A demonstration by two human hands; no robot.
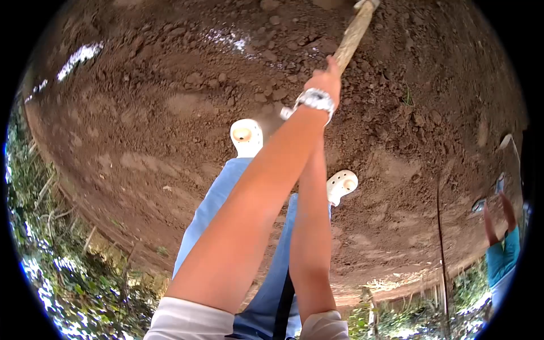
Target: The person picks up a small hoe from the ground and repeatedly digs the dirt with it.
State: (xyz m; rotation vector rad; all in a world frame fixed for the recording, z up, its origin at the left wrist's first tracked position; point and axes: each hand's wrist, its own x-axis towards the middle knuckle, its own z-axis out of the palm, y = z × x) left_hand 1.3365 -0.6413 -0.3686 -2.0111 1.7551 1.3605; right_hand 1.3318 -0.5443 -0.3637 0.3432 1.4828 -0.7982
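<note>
Ground: reddish-brown soil, loose and clumpy, sweeping across most of the scene, with darker crumbled clods gathered toward one and two o'clock.
Greenery: leafy growth around eight o'clock, more of it near five.
Legs: blue jeans, reaching up from six o'clock, with a black strap hanging between the arms.
Arms: both bare below white sleeves — the left arm slants up toward one o'clock, and the right arm rises to pass behind the left wrist.
Other person: someone in a teal garment between three and four o'clock, bare-legged, well apart from the pair of arms I'm watching.
Handle: a pale wooden handle, tilted, running from the left hand toward one o'clock and the upper edge, where its far end is cut off.
Shoes: a white left clog toward eleven o'clock and a white right clog toward four, both holed and on the soil.
Left hand: the left hand is closed round the wooden handle, fingers wrapped about it.
Right hand: hidden behind the left wrist — its grip I cannot tell.
Watch: a silvery watch on the left wrist, blurred.
</note>
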